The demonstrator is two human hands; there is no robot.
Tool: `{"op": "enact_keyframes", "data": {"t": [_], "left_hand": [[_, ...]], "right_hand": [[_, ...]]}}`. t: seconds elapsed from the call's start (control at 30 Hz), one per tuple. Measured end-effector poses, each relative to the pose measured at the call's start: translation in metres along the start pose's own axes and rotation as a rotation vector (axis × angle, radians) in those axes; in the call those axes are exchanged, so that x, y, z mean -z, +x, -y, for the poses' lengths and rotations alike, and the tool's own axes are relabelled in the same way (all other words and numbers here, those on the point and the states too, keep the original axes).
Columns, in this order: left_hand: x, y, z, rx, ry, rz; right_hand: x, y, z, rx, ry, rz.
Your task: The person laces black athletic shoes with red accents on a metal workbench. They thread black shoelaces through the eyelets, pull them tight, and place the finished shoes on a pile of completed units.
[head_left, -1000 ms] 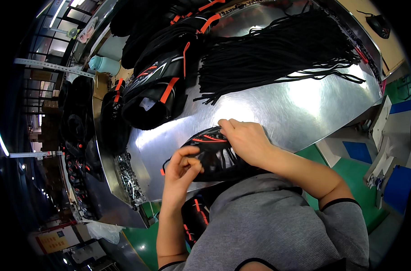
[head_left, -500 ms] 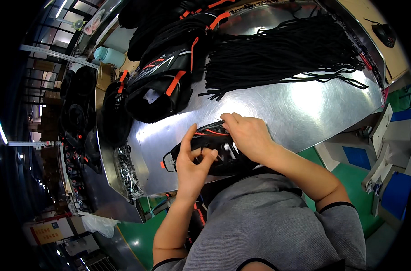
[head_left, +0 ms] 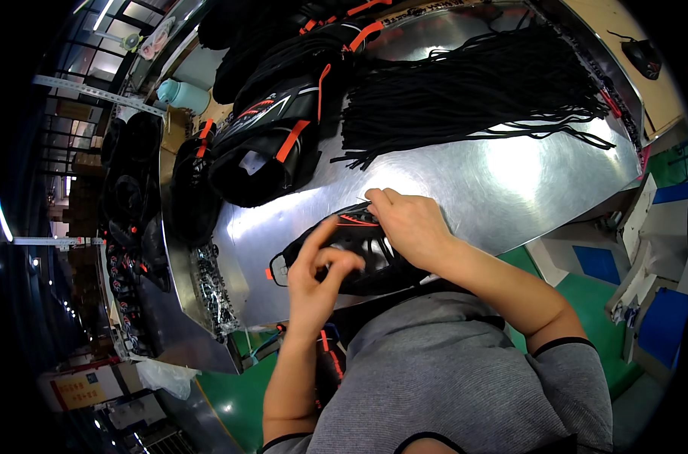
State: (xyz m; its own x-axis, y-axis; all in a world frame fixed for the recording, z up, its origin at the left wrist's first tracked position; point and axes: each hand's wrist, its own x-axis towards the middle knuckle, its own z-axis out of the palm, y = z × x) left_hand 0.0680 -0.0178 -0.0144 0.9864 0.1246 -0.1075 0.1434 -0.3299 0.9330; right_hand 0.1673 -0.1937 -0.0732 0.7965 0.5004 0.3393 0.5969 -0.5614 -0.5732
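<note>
A black shoe upper with orange-red and white trim lies on the metal table in front of me, a light patch and an orange tab at its left end. Over its left part hovers my left hand, index finger reaching forward and thumb apart from it, the other fingers curled. That hand is slightly blurred, and I see nothing held in it. At the shoe upper's far edge my right hand pinches with thumb and fingertips. A thin sliver shows by those fingertips, too small to name.
Black laces lie in a wide bundle at the far right of the metal table. More black shoe uppers with orange tabs are heaped at the far left. A light-blue bottle stands behind them; small parts fill the left edge.
My left hand has shifted slightly left and its index finger has bent lower over the shoe upper. My right hand has moved a little left, still pinching.
</note>
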Motion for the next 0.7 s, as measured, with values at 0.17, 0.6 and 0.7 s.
{"op": "enact_keyframes", "data": {"t": [0.17, 0.6, 0.7], "left_hand": [[0.015, -0.005, -0.007, 0.041, -0.165, -0.034], [-0.019, -0.011, -0.009, -0.514, 0.779, -0.181], [-0.026, -0.008, -0.010, -0.566, 0.748, -0.221]], "right_hand": [[0.000, 0.006, -0.002, 0.017, 0.004, -0.034], [0.053, -0.040, 0.010, -0.270, 0.391, 0.127], [0.032, -0.057, 0.019, -0.258, 0.279, 0.095]]}}
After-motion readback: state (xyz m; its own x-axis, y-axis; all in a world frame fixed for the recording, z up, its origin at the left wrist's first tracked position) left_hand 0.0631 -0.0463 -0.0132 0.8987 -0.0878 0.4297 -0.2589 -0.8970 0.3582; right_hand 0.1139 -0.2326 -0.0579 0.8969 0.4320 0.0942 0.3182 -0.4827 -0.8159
